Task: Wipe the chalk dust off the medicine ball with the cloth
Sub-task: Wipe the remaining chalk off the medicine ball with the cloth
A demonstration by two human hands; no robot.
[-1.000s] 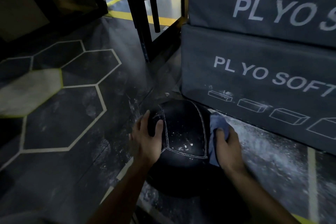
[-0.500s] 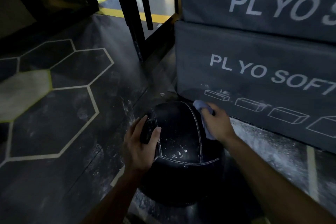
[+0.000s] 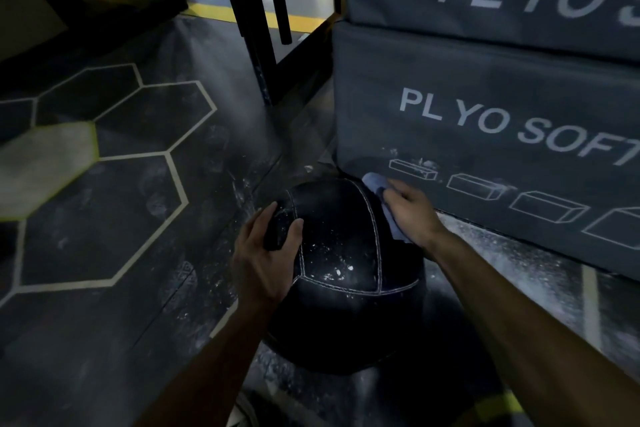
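Resting on the dark floor [image 3: 145, 305] just beside the lower plyo box [image 3: 485, 135], medicine ball [image 3: 341, 253] flecked with white chalk. Braced on its left flank by left hand [image 3: 265, 253], fingers spread wide. Pressed to its upper right by right hand [image 3: 410, 211], fingers curled around blue cloth [image 3: 375, 182].

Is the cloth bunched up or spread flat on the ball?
Bunched: the cloth is gathered under the right hand, pressed against the medicine ball.
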